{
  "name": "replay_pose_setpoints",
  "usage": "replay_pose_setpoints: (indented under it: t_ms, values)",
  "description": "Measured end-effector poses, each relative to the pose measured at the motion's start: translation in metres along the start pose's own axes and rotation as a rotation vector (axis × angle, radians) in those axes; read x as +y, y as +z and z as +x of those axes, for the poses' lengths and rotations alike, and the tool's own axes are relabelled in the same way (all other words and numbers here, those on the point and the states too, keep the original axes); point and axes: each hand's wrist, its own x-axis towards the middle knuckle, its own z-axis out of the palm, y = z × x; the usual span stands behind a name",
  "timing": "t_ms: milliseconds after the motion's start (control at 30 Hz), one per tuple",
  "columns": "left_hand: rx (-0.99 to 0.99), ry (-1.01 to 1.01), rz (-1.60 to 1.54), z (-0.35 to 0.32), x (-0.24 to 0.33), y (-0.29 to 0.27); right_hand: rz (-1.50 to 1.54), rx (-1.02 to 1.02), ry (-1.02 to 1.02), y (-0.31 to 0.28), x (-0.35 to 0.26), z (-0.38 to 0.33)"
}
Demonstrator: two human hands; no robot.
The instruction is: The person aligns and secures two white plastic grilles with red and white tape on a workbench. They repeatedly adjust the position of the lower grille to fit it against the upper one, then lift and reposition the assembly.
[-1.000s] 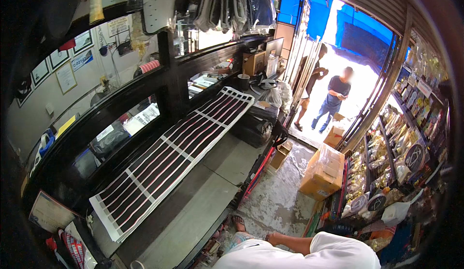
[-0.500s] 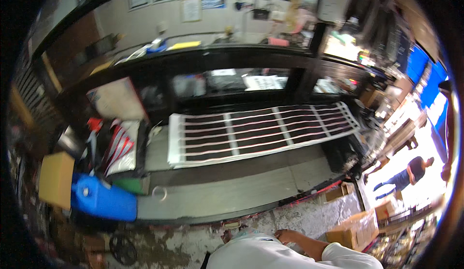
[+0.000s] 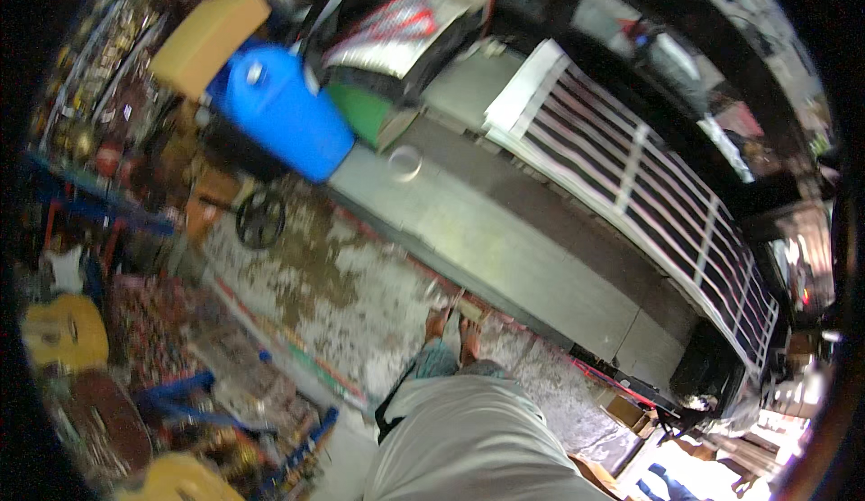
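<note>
A blue plastic drum [image 3: 284, 109] stands beside a cardboard box [image 3: 209, 40]; a long striped panel [image 3: 649, 186] lies along the grey counter's [image 3: 505, 231] far edge.

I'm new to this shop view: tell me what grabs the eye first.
A bright blue drum lies at upper left beside a tan cardboard box. A long white-framed panel of dark strips runs along the grey counter to the right. The person's bare feet stand on the stained floor below.

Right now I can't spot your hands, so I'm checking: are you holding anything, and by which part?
It cannot be told. Neither hand is in view; only the light shirt and bare feet show, beside the grey counter.
</note>
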Motion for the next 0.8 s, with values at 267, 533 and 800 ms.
replay_pose_setpoints:
  t_ms: [267,533,800]
  values:
    - [0.023,-0.216,-0.644,-0.127,-0.084,-0.017,-0.215,-0.196,-0.04,-0.033,0.015,-0.043]
    - [0.172,0.089,-0.014,-0.116,0.039,0.015,-0.418,0.121,-0.252,-0.087,-0.082,-0.004]
    - [-0.054,0.088,0.224,-0.044,0.037,-0.066,-0.147,1.068,-1.87,-0.133,-0.476,-0.158]
